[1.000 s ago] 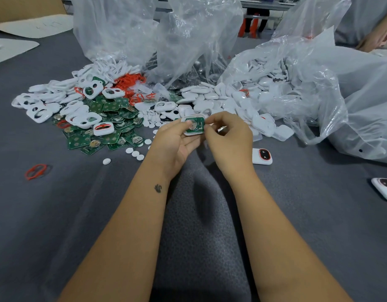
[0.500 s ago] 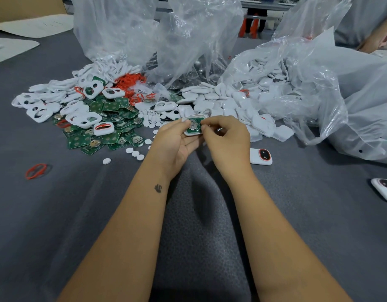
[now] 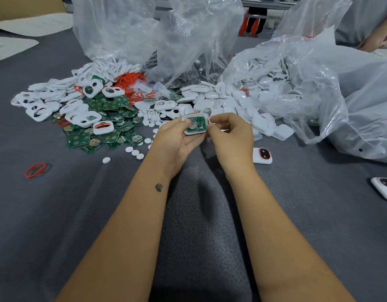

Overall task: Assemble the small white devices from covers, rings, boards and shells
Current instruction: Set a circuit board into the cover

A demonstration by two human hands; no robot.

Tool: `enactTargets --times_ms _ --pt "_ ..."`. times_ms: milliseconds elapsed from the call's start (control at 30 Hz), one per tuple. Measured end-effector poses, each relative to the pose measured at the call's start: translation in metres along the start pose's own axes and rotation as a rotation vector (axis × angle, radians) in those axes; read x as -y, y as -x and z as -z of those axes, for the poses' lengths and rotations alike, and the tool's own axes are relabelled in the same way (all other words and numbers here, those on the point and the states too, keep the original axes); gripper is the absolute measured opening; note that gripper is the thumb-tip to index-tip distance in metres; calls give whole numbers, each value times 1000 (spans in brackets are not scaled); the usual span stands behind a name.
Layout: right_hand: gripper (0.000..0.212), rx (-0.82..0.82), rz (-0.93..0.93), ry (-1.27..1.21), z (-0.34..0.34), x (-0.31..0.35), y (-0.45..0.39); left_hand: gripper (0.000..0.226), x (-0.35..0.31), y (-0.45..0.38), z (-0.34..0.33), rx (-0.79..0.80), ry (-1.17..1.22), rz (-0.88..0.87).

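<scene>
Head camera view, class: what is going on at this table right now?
A person is assembling a small device over a grey table. The left hand holds a white cover with a green board seated in it, while the right hand pinches its right edge. Behind lie loose green boards, white covers, red rings and white shells spilling from plastic bags. One finished device rests beside the right hand.

Boards point(image 3: 105, 129) piled on the counter point(image 3: 57, 214) front-left, covers point(image 3: 79, 101) on top and behind them. Rings point(image 3: 131, 80) behind the boards, by the bags point(image 3: 157, 35). Shells point(image 3: 236, 99) spill from the right bag point(image 3: 319, 88). Loose ring point(image 3: 35, 170) far left. Finished device point(image 3: 262, 155) just right of right hand point(image 3: 231, 138), another point(image 3: 384, 188) at the right edge.
</scene>
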State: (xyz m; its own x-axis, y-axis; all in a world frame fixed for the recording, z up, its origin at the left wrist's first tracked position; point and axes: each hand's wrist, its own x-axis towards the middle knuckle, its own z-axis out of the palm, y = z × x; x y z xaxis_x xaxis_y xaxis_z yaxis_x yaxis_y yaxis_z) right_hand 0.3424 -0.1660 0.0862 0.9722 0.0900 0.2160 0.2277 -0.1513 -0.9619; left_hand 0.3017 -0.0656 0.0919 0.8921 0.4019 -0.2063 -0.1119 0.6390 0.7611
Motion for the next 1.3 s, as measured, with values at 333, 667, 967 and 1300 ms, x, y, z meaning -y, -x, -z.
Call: enactTargets --times_ms 333,667,967,1300 --pt "27 55 171 274 -1 -4 5 23 2 0 -1 -7 6 -25" --pt "31 87 -45 -66 -1 1 2 19 0 1 -1 -14 -1 -4" --pt "24 98 17 -47 -1 1 3 28 -1 1 -1 -3 -43 22" --pt "22 93 117 57 -1 -1 2 22 1 -1 1 30 -53 13"
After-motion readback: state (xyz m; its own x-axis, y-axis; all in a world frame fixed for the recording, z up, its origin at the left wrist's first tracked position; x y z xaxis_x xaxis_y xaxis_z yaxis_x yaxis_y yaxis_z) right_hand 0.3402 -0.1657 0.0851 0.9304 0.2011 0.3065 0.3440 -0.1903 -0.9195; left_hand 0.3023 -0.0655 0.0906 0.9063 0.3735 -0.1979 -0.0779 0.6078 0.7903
